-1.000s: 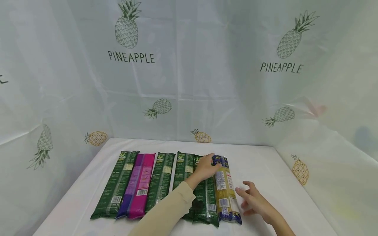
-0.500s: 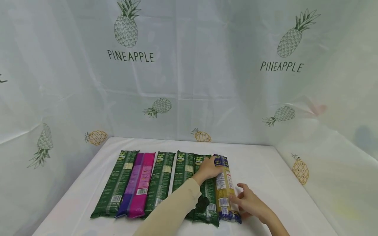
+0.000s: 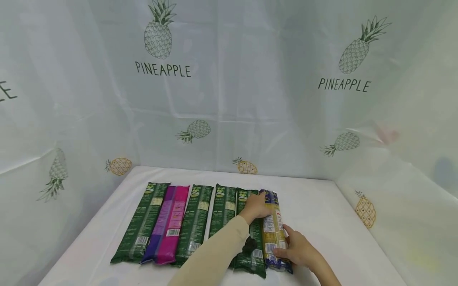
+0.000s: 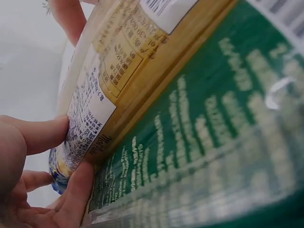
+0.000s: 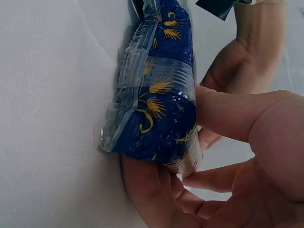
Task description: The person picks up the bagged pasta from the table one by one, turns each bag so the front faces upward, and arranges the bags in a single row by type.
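Note:
A clear pack of spaghetti (image 3: 273, 235) with blue ends and white labels lies at the right end of a row of packs. Near its far end, my left hand (image 3: 256, 206) grips it; in the left wrist view the thumb presses on the label and fingers reach down the side beside the green pack (image 4: 190, 128). My right hand (image 3: 299, 248) holds the near part from the right. In the right wrist view, its thumb lies against the blue end (image 5: 166, 109) and its fingers curl at the edge by the table.
Left of the held pack lie more green packs (image 3: 195, 222) and a pink and purple pack (image 3: 176, 222), side by side on the white table (image 3: 322, 214). A pineapple-print curtain (image 3: 250, 99) stands behind and at both sides. The left sleeve (image 3: 218, 254) crosses over some packs.
My right hand has moved left from beside the spaghetti pack and now grips its near part. My left hand has slid slightly nearer along the pack and taken hold of it.

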Motion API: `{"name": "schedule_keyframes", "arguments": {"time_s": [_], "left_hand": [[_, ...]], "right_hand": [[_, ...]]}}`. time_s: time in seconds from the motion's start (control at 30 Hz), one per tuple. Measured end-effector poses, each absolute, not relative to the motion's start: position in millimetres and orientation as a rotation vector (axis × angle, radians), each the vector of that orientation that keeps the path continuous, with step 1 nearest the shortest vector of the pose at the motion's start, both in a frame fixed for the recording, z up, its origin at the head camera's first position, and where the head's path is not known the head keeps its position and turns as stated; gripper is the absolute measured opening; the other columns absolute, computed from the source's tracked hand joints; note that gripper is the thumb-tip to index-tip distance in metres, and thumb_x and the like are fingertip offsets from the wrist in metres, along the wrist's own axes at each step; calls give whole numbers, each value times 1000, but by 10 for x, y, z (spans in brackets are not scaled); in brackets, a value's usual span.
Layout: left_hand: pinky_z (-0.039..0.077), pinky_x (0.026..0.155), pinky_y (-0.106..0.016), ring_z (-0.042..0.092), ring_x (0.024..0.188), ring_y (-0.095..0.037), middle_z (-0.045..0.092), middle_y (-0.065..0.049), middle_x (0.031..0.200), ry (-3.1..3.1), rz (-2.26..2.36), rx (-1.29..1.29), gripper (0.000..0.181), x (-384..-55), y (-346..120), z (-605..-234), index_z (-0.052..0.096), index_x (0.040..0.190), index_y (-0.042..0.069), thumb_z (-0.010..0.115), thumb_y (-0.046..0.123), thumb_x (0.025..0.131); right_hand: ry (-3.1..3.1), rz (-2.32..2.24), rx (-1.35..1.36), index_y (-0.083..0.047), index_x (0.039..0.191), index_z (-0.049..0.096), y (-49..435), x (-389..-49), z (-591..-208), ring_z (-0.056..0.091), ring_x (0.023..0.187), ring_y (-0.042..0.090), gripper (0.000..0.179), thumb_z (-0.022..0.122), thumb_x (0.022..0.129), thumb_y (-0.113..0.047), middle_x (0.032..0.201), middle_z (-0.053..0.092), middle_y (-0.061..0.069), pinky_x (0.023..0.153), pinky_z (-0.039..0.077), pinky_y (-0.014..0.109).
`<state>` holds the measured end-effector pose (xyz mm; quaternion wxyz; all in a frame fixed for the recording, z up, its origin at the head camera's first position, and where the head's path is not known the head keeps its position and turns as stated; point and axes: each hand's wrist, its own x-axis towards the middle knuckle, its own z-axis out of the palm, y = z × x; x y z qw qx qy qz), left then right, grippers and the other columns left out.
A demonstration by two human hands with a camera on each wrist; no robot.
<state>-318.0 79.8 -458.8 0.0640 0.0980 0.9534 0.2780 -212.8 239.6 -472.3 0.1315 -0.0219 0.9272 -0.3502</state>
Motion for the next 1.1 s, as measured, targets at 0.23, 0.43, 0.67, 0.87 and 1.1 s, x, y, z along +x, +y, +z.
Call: {"name": "schedule_keyframes", "arguments": {"time_s": [0.23,0.43,0.67,0.87,1.1], "left_hand": [[53,105,-50,58,135,-39,61,-20,147,2881,772,358,78,-3207,815,-4588,40,165,14,74,38,99],[53,105,-49,54,140,-42,56,-21,154,2849,768,358,79,-3234,856,-4574,38,166,13,67,47,102],[55,76,-39,70,99,-31,58,-24,148,2807,866,303,80,-3241,850,-4567,35,167,15,72,43,102],[54,101,-49,55,137,-42,51,-25,156,2785,925,281,80,-3236,833,-4577,34,167,15,72,41,102],[52,102,-55,54,137,-45,51,-25,156,2691,1115,309,78,-3238,808,-4642,31,168,14,71,35,104]], "right_hand": [[2739,-940,-109,15,156,37,2415,-2137,-4706,66,90,20,105,95,81,-33,105,70,11,90,58,52],[2753,-924,-123,17,155,37,2432,-2122,-4694,66,92,21,106,95,82,-33,105,70,13,90,58,53],[2768,-946,-151,16,156,36,2415,-2116,-4659,64,87,18,106,96,80,-29,101,69,10,86,58,49],[2755,-970,-121,15,158,34,2410,-2116,-4685,64,89,17,108,95,81,-30,103,69,9,89,57,50],[2729,-1044,-180,15,158,33,2464,-2092,-4694,63,83,17,108,95,81,-30,104,69,9,78,56,41]]}}
